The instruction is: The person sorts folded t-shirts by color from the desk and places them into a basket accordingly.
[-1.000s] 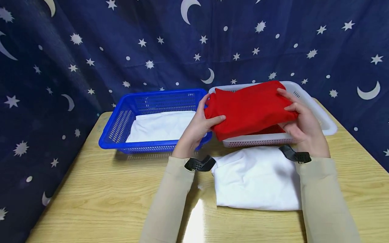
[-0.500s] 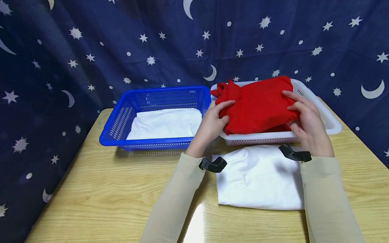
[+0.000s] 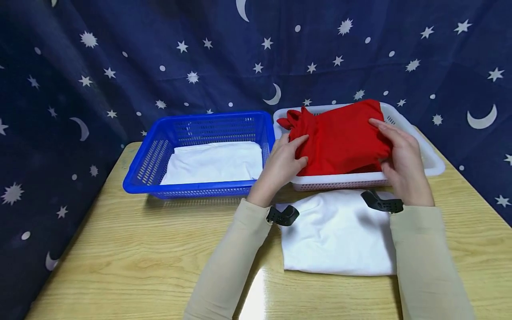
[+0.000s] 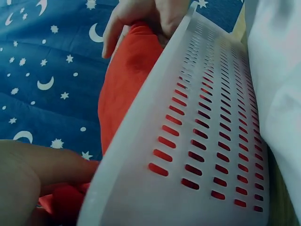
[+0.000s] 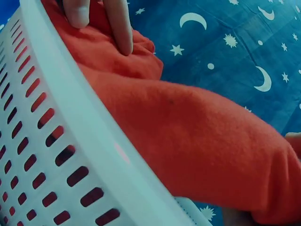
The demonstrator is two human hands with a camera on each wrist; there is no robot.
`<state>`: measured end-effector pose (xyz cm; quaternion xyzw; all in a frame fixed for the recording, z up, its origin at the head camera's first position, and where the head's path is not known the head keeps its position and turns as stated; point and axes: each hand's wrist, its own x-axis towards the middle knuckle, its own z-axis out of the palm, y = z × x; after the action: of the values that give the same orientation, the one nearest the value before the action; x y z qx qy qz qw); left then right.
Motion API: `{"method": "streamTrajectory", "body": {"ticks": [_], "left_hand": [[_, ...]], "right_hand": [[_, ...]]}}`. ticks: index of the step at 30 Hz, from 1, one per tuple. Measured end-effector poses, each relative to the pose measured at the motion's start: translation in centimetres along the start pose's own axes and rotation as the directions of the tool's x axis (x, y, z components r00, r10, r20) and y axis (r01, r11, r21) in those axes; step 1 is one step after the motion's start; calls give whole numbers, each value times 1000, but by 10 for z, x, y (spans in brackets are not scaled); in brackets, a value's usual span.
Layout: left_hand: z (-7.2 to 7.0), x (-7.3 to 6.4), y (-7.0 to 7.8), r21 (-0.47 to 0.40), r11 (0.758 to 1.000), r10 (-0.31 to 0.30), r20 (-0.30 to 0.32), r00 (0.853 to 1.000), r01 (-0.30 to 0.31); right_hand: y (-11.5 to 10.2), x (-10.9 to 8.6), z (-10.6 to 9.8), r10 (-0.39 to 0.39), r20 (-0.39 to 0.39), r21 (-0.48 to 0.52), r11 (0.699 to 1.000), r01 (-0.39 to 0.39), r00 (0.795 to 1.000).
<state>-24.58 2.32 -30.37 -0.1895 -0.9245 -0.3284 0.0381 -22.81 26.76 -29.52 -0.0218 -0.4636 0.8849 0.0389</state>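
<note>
A folded red cloth (image 3: 344,138), bunched at its left end, lies over the white basket (image 3: 344,180), partly inside it. My left hand (image 3: 282,160) holds the cloth near its left end, thumb and forefinger spread on its front; its other fingers are mostly hidden. My right hand (image 3: 408,160) grips the right end, fingers over the top and thumb below. In the right wrist view, two fingertips (image 5: 123,40) of the left hand touch the red fabric. The left wrist view shows the cloth (image 4: 129,84) rising above the basket wall, its far end in the right hand.
A blue basket (image 3: 192,189) with a folded white cloth (image 3: 214,163) in it stands left of the white one. Another folded white cloth (image 3: 338,242) lies on the wooden table (image 3: 132,258) under my forearms. A star-patterned curtain (image 3: 216,62) hangs behind.
My left hand has shifted right and down along the red cloth, whose left end now bunches up beyond it. The cloth has lowered onto the white basket. The right hand stays at the right end.
</note>
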Motion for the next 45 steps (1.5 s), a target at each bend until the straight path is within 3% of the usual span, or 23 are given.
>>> {"method": "streamTrajectory", "body": {"ticks": [5,10,13,19,23,25,26,30,32,37,40,45], "left_hand": [[8,2,4,202,979,-7,53,999,-4],[11,3,7,319,948,-27,87,996,-2],[12,2,8,390,921,-30,99,995,-11],[14,-1,8,475,880,-47,110,993,-11],[16,-1,8,489,873,-50,95,994,-2],[16,-1,9,491,871,-55,86,995,6],[16,-1,9,492,870,-59,84,995,10],[15,0,10,501,865,-84,82,993,32],[15,0,10,504,863,-97,87,991,40],[15,0,10,505,862,-107,104,989,40],[15,-1,10,506,862,-97,114,989,27],[15,-1,9,511,860,-82,129,988,5]], "right_hand": [[1,-3,-1,-20,-61,-80,997,15,998],[4,0,1,-91,-91,-217,974,69,992],[5,1,3,-112,-105,-248,965,83,988],[9,1,3,-101,-95,-317,946,66,990],[11,3,4,-109,-98,-441,896,55,989],[11,4,4,-113,-122,-553,832,27,986],[11,4,4,-114,-138,-617,787,5,984],[10,5,4,-118,-181,-815,573,-82,976],[9,6,3,-117,-183,-872,478,-106,976],[7,4,0,-153,-128,-962,260,-85,980],[7,4,-2,-189,-101,-984,161,-71,977],[7,5,-3,-202,-87,-996,47,-79,976]]}}
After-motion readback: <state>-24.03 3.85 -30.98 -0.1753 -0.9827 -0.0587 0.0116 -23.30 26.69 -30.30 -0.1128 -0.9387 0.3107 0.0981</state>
